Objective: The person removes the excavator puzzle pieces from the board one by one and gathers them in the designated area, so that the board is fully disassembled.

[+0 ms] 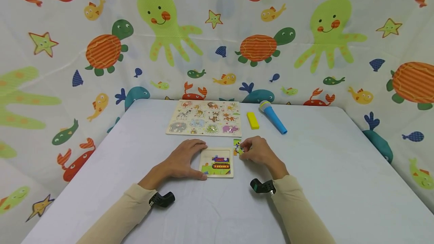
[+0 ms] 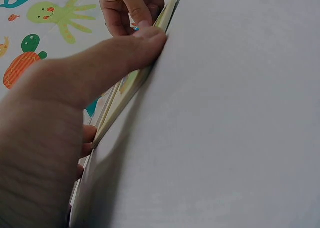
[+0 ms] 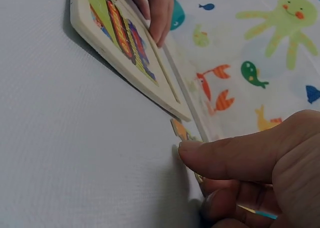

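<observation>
A small square wooden jigsaw tray (image 1: 207, 153) lies on the white table, part of a colourful tracked-vehicle picture (image 1: 221, 165) fitted in its lower area. My left hand (image 1: 184, 159) grips the tray by its left side, thumb at the near edge and fingers at the far corner. In the left wrist view that thumb (image 2: 135, 48) lies along the tray's edge. Just right of the tray, my right hand (image 1: 259, 150) pinches a jigsaw piece (image 3: 178, 129) between thumb and fingers. Colourful jigsaw pieces (image 1: 236, 143) show beside these fingertips, partly hidden by the hand.
Behind the tray lies a larger wooden animal puzzle board (image 1: 183, 123). To its right are a yellow block (image 1: 252, 120) and a blue toy microphone (image 1: 275, 119). A cloth printed with sea animals (image 1: 210, 48) hangs behind the table (image 1: 339, 168).
</observation>
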### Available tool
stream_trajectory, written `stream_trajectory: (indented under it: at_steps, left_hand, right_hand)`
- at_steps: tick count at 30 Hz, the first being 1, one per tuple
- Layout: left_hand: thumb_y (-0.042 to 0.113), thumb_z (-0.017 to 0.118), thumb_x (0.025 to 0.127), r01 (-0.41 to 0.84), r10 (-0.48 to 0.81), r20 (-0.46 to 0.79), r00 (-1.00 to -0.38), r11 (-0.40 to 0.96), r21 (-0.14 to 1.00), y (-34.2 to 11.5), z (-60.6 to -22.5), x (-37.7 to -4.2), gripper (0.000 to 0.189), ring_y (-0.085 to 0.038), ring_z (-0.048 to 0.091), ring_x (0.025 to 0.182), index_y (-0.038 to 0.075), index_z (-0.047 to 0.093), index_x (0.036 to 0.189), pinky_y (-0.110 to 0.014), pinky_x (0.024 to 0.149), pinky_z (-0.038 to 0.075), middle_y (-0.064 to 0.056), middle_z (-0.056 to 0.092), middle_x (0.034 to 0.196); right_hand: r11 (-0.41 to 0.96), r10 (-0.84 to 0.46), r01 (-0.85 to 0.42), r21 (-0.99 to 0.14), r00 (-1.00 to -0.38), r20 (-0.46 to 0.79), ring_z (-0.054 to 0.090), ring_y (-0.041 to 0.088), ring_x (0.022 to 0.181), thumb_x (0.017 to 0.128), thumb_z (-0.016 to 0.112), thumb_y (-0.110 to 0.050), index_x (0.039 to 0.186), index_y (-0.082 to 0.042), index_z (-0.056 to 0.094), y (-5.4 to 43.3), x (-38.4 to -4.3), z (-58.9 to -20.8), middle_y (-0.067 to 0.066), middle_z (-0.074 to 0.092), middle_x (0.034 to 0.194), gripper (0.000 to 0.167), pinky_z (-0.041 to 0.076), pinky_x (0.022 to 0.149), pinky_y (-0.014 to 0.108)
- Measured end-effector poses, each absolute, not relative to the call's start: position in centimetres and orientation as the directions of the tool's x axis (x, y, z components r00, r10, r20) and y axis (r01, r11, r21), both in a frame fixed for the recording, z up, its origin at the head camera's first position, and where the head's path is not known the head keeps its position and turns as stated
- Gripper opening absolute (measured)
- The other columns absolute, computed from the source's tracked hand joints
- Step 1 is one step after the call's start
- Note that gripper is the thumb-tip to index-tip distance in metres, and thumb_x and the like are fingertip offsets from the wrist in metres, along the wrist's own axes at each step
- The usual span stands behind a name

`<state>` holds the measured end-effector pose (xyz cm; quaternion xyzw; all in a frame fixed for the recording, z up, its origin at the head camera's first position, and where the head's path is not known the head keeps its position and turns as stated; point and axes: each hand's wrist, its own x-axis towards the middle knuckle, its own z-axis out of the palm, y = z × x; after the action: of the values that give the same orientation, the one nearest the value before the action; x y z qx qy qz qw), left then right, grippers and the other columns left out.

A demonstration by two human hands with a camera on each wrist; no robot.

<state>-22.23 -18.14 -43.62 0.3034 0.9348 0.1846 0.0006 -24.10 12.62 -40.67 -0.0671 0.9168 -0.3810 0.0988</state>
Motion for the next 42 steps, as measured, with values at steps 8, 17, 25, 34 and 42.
stream_trajectory:
  at_steps: [8,17,25,34,42]
  left_hand:
    - [0.079,0.074,0.066,0.565,0.565,0.110,-0.817,0.748,0.349,-18.15,-43.50,-22.10,0.104,-0.026,0.033,0.146,0.018,0.052,0.148,-0.051,0.121,0.026,0.001,0.044,0.153]
    - [0.079,0.074,0.065,0.563,0.562,0.114,-0.820,0.751,0.346,-18.19,-43.72,-22.18,0.105,-0.026,0.034,0.146,0.019,0.052,0.148,-0.050,0.121,0.027,0.001,0.045,0.153]
    - [0.079,0.074,0.065,0.562,0.562,0.110,-0.820,0.752,0.344,-18.08,-43.63,-22.08,0.105,-0.026,0.034,0.146,0.019,0.052,0.148,-0.051,0.121,0.027,0.000,0.045,0.153]
    - [0.079,0.074,0.065,0.563,0.563,0.110,-0.819,0.753,0.342,-18.06,-43.49,-21.96,0.105,-0.027,0.034,0.146,0.018,0.052,0.148,-0.052,0.121,0.027,0.000,0.045,0.153]
    - [0.079,0.074,0.065,0.561,0.561,0.109,-0.820,0.753,0.343,-18.02,-43.53,-22.00,0.105,-0.027,0.034,0.146,0.019,0.052,0.148,-0.052,0.121,0.027,0.000,0.045,0.153]
  right_hand:
    - [0.713,-0.202,-0.059,-0.699,-0.971,-0.124,0.054,0.020,0.079,0.082,0.083,-0.009,0.105,-0.006,0.074,12.44,-24.02,-40.91,0.006,0.060,0.083,0.025,0.045,0.066,0.027]
    - [0.713,-0.217,-0.078,-0.697,-0.969,-0.114,0.054,0.020,0.077,0.082,0.081,-0.005,0.102,-0.005,0.074,12.49,-23.99,-40.91,0.006,0.060,0.081,0.021,0.045,0.065,0.027]
    - [0.702,-0.235,-0.080,-0.708,-0.964,-0.124,0.054,0.020,0.078,0.082,0.080,-0.003,0.102,-0.005,0.074,12.80,-24.02,-40.97,0.006,0.059,0.080,0.021,0.045,0.067,0.027]
    - [0.717,-0.237,-0.097,-0.690,-0.965,-0.110,0.054,0.020,0.079,0.082,0.084,-0.011,0.104,-0.008,0.074,12.76,-24.07,-41.08,0.005,0.059,0.081,0.024,0.044,0.068,0.028]
    - [0.723,-0.255,-0.119,-0.681,-0.961,-0.103,0.053,0.021,0.079,0.084,0.082,-0.009,0.103,-0.007,0.074,12.83,-23.89,-40.79,0.005,0.059,0.081,0.021,0.044,0.068,0.029]
